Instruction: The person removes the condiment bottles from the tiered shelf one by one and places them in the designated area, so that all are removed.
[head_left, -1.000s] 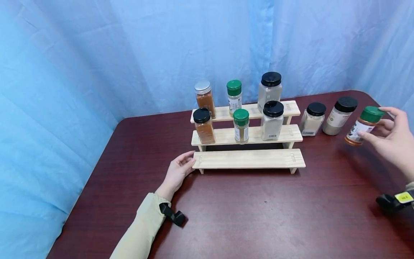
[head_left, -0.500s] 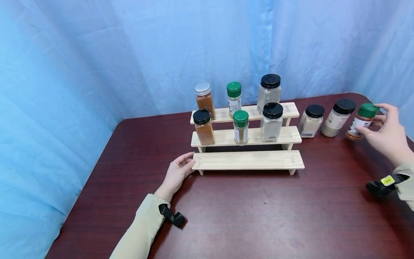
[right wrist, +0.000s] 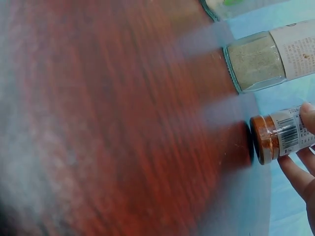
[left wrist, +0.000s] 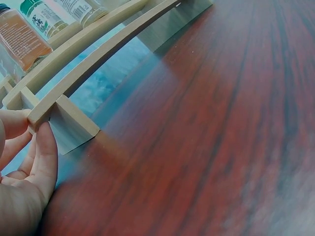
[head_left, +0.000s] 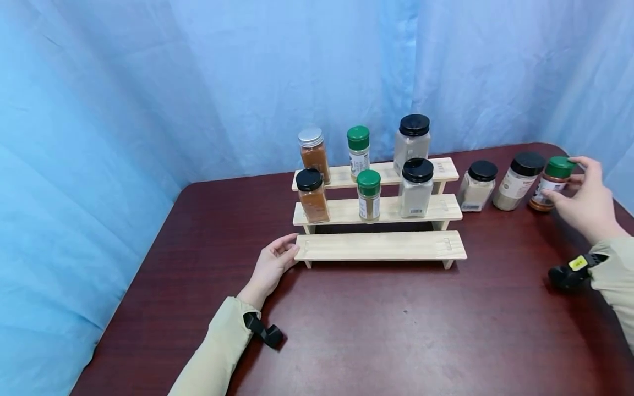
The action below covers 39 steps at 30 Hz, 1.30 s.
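My right hand point(head_left: 586, 201) holds a green-lidded spice jar point(head_left: 541, 193) with reddish contents at the far right. In the right wrist view the base of that spice jar point(right wrist: 268, 140) is at the tabletop or just above it; I cannot tell which. Beside it stand a black-lidded jar with a pale label point(head_left: 515, 184) and a smaller black-lidded jar point(head_left: 474, 191). With thumb and fingers, my left hand point(head_left: 269, 268) pinches the left end of the lowest board of a three-step wooden rack point(head_left: 381, 246). The left wrist view shows this pinch at the board's corner point(left wrist: 47, 105).
Orange-filled jars point(head_left: 314, 204), green-lidded jars point(head_left: 369, 203) and clear black-lidded jars point(head_left: 416, 195) stand on the rack's upper two steps. The dark red table point(head_left: 376, 330) extends in front of it. Blue curtains point(head_left: 277, 82) hang behind and to the left.
My right hand has moved left and slightly back with the green-lidded jar, bringing it down beside the black-lidded jar. My left hand stays at the rack.
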Motion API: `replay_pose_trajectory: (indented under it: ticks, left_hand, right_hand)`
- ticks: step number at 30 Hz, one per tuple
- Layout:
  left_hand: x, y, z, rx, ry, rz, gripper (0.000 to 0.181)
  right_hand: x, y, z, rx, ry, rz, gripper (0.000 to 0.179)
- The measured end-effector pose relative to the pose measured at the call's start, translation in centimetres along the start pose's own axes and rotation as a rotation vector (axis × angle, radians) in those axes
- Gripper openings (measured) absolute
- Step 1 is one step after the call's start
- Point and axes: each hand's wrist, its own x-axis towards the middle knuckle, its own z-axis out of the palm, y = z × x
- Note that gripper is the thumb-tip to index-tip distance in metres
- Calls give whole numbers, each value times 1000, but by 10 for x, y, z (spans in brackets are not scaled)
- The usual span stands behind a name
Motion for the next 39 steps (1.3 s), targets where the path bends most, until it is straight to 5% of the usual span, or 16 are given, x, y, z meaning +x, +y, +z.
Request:
replay_pose_trajectory:
  ticks: [13,26,35,39]
  left_hand:
    - [1,1,1,5,7,6,41]
    - [0,2,2,1,3,0,41]
    - [0,1,1,9,3,-1,40]
    - [0,1,1,15,6,1,41]
  right_hand:
    - [7,15,6,-19,54,4,69]
    - [-2,3,2,-2,59,24,64]
    - [21,56,9,-82,100,-38,69]
    - [25,60,4,-77,79,-50,71]
